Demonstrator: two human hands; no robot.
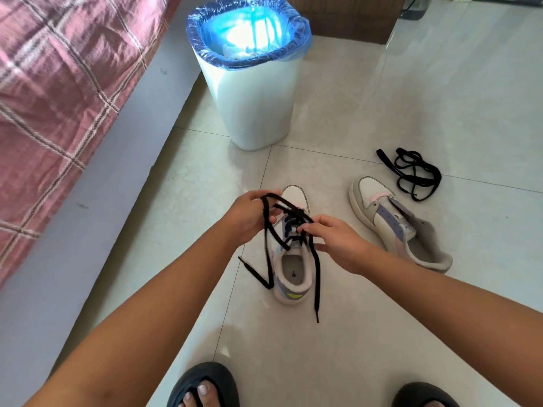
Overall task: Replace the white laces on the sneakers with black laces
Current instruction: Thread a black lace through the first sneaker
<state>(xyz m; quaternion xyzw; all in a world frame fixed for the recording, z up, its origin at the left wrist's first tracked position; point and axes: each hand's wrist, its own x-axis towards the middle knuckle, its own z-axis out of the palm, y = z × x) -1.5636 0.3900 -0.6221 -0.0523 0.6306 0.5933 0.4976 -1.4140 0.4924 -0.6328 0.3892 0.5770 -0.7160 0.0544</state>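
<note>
A white sneaker (293, 274) stands on the floor in front of me, toe pointing away, with a black lace (316, 268) threaded through several of its eyelets. My left hand (249, 215) grips a raised loop of that lace over the toe. My right hand (335, 242) pinches the lace at the eyelets on the sneaker's right side. Both loose ends trail down onto the tiles beside the heel. A second sneaker (393, 224) lies to the right with no lace in it. Beyond it a spare black lace (411, 171) lies in a loose pile.
A white bin (252, 107) lined with a blue bag stands just beyond the sneakers. A bed with a pink checked cover (58, 83) runs along the left. My feet in dark slippers (205, 386) are at the bottom edge. Wooden furniture (346, 16) stands at the back.
</note>
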